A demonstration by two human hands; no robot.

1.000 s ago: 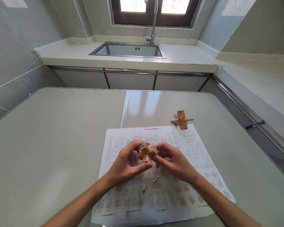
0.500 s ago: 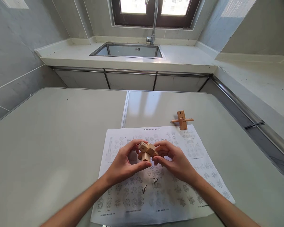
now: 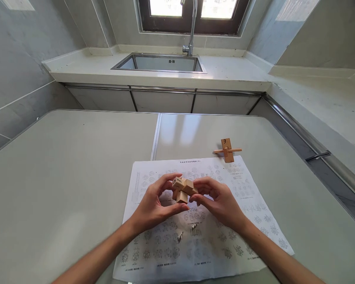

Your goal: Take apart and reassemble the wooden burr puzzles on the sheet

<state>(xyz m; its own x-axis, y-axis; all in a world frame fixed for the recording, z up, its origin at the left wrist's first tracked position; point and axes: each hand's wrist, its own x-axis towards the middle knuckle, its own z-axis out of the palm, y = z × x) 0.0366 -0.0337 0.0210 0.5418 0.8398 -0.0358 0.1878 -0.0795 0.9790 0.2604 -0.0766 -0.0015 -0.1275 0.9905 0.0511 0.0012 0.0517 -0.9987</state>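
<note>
Between both hands, above the printed paper sheet (image 3: 213,252), is a cluster of interlocked wooden blocks (image 3: 183,190) with dark marks on one block's face. My left hand (image 3: 155,201) grips it from the left, thumb below and fingers behind. From the right, my right hand (image 3: 217,197) pinches the same cluster near its right end with thumb and fingers. Small torn spots show in the paper under the hands. At the sheet's top right edge lies a cross-shaped wooden piece (image 3: 227,150), made of a flat marked plate and a thin rod.
The sheet lies on a pale table (image 3: 62,177) with a seam down its middle. Beyond the table's far edge is a white counter (image 3: 225,71) with a sink (image 3: 165,63) and a metal faucet (image 3: 192,31) below a window. Walls stand at both sides.
The block cluster has tilted very slightly and shifted a little to the left within the hands. Both hands keep nearly the same position.
</note>
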